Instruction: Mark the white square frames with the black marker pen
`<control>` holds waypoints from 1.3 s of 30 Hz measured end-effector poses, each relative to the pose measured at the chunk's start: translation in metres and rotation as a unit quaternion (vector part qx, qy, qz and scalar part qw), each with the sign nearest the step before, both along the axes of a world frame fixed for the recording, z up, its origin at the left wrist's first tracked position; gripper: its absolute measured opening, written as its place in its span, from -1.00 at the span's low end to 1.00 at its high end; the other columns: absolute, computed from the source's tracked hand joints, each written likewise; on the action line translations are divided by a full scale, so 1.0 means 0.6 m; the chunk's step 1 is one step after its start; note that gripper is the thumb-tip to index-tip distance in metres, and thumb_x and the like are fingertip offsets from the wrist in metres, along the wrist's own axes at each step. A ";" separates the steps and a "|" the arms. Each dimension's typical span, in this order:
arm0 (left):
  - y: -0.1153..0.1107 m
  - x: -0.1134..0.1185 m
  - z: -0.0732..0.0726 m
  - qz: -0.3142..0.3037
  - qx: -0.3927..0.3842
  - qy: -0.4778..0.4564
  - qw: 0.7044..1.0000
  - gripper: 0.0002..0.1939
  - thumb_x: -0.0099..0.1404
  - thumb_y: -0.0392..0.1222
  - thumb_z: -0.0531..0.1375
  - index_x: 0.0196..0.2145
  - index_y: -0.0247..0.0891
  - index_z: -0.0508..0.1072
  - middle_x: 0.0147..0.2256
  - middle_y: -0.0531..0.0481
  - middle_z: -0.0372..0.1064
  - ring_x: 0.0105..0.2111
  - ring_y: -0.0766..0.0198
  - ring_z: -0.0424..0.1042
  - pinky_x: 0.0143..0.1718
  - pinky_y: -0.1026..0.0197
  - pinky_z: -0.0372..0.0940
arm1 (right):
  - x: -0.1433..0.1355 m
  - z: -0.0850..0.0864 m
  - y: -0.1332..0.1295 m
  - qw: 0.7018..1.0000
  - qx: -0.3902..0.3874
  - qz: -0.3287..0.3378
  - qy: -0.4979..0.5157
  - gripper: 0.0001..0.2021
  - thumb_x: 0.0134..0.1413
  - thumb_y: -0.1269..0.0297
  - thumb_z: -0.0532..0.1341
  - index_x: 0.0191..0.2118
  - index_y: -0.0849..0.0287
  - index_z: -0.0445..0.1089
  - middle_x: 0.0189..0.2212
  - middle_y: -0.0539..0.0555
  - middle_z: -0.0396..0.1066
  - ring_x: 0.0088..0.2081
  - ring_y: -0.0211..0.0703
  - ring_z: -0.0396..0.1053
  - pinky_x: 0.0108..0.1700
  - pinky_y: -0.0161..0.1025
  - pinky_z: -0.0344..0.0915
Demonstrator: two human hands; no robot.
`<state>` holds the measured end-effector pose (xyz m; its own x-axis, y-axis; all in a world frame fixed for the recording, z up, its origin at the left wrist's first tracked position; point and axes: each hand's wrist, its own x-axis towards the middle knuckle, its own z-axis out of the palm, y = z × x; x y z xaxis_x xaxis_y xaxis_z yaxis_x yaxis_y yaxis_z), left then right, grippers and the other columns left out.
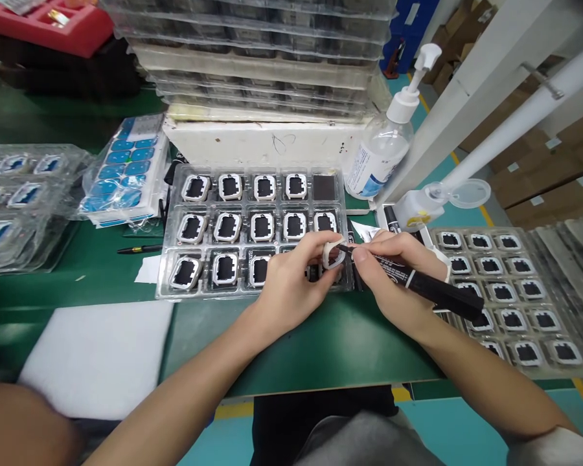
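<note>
Between the thumb and fingers of my left hand [294, 281] is a small white watch-case frame [333, 255], tilted up on its side. My right hand [401, 275] grips a black marker pen [430, 291], its tip at the frame's edge; whether tip and frame touch I cannot tell. Both hands are over the right end of a clear plastic tray [208, 243], whose compartments hold several similar white frames with dark centres. My left hand hides part of the tray's front row. A compartment at its back right shows only a dark square [324, 188].
Behind the tray rises a stack of clear trays [267, 58] on a white block [267, 142]. A pump bottle [381, 149] and a smaller bottle [420, 206] stand right. Another filled tray [510, 291] lies far right, white foam [100, 359] front left, blue-patched packs [126, 171] back left.
</note>
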<state>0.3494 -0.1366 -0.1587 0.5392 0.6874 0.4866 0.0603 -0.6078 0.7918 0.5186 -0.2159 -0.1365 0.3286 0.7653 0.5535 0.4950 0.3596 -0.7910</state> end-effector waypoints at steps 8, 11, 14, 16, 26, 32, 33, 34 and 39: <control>-0.003 -0.001 0.000 0.012 0.000 0.010 1.000 -0.59 0.39 -0.39 0.35 0.13 -0.10 0.46 -0.12 0.07 0.69 -0.11 0.23 0.73 -0.10 0.31 0.60 | -0.002 0.004 -0.003 0.999 -0.006 -0.025 -0.024 -0.93 0.32 0.25 0.41 -0.23 -0.09 0.56 -0.39 -0.05 0.52 -0.35 -0.16 0.51 -0.36 -0.17 0.42; -0.004 -0.001 0.000 0.014 -0.001 0.011 1.000 -0.58 0.39 -0.38 0.35 0.14 -0.11 0.46 -0.12 0.05 0.69 -0.11 0.22 0.73 -0.11 0.30 0.60 | -0.001 0.002 -0.003 0.999 0.002 -0.023 -0.022 -0.91 0.31 0.27 0.41 -0.23 -0.10 0.55 -0.38 -0.07 0.52 -0.34 -0.17 0.51 -0.33 -0.16 0.42; -0.004 -0.002 0.002 0.014 0.004 0.011 1.000 -0.57 0.38 -0.39 0.35 0.14 -0.12 0.46 -0.12 0.03 0.69 -0.11 0.21 0.73 -0.12 0.30 0.60 | -0.001 0.002 -0.003 0.999 0.000 -0.026 -0.023 -0.91 0.30 0.28 0.42 -0.23 -0.09 0.55 -0.38 -0.07 0.53 -0.34 -0.17 0.51 -0.33 -0.16 0.42; -0.005 -0.002 0.002 0.017 0.011 0.015 1.000 -0.56 0.37 -0.40 0.35 0.14 -0.12 0.46 -0.12 0.03 0.70 -0.12 0.21 0.73 -0.12 0.31 0.59 | -0.001 0.002 -0.003 0.999 -0.006 -0.026 -0.022 -0.91 0.30 0.28 0.42 -0.23 -0.07 0.55 -0.38 -0.06 0.52 -0.34 -0.17 0.51 -0.33 -0.17 0.41; -0.005 -0.003 -0.003 0.037 0.041 0.032 0.998 -0.57 0.38 -0.35 0.36 0.15 -0.13 0.46 -0.14 0.02 0.70 -0.15 0.21 0.74 -0.17 0.30 0.60 | 0.000 0.001 -0.002 1.000 -0.010 -0.006 -0.007 -0.91 0.32 0.27 0.40 -0.25 -0.05 0.52 -0.42 -0.09 0.50 -0.43 -0.24 0.43 -0.37 -0.16 0.36; -0.006 -0.003 -0.002 0.034 0.036 0.020 0.999 -0.59 0.38 -0.36 0.36 0.14 -0.13 0.47 -0.15 0.04 0.69 -0.15 0.22 0.73 -0.16 0.31 0.60 | -0.001 0.002 -0.002 1.000 -0.009 -0.003 -0.015 -0.90 0.33 0.29 0.39 -0.25 -0.05 0.51 -0.42 -0.08 0.51 -0.43 -0.22 0.45 -0.37 -0.15 0.36; -0.006 -0.003 -0.002 0.034 0.035 0.018 0.999 -0.59 0.38 -0.36 0.37 0.13 -0.13 0.48 -0.15 0.04 0.69 -0.15 0.22 0.73 -0.16 0.31 0.60 | -0.001 0.002 -0.003 1.000 -0.009 -0.004 -0.015 -0.90 0.32 0.29 0.40 -0.26 -0.04 0.51 -0.43 -0.08 0.51 -0.42 -0.22 0.46 -0.37 -0.15 0.37; -0.006 -0.003 -0.001 0.033 0.033 0.017 0.999 -0.59 0.38 -0.36 0.37 0.13 -0.13 0.48 -0.16 0.04 0.69 -0.15 0.22 0.73 -0.16 0.31 0.60 | -0.001 0.002 -0.003 1.000 -0.009 -0.005 -0.013 -0.90 0.32 0.29 0.40 -0.26 -0.04 0.51 -0.43 -0.09 0.51 -0.42 -0.22 0.46 -0.36 -0.15 0.37; -0.007 -0.003 0.001 0.024 0.020 0.011 0.999 -0.58 0.38 -0.37 0.38 0.13 -0.12 0.48 -0.15 0.06 0.69 -0.16 0.25 0.73 -0.13 0.33 0.60 | 0.000 0.000 -0.003 1.000 -0.005 -0.008 -0.016 -0.92 0.31 0.28 0.41 -0.25 -0.03 0.53 -0.42 -0.10 0.53 -0.41 -0.22 0.48 -0.33 -0.16 0.39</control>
<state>0.3477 -0.1408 -0.1580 0.5176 0.6933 0.5014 0.1079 -0.6343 0.7655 0.5185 -0.2175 -0.1364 0.3225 0.7653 0.5571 0.5264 0.3442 -0.7775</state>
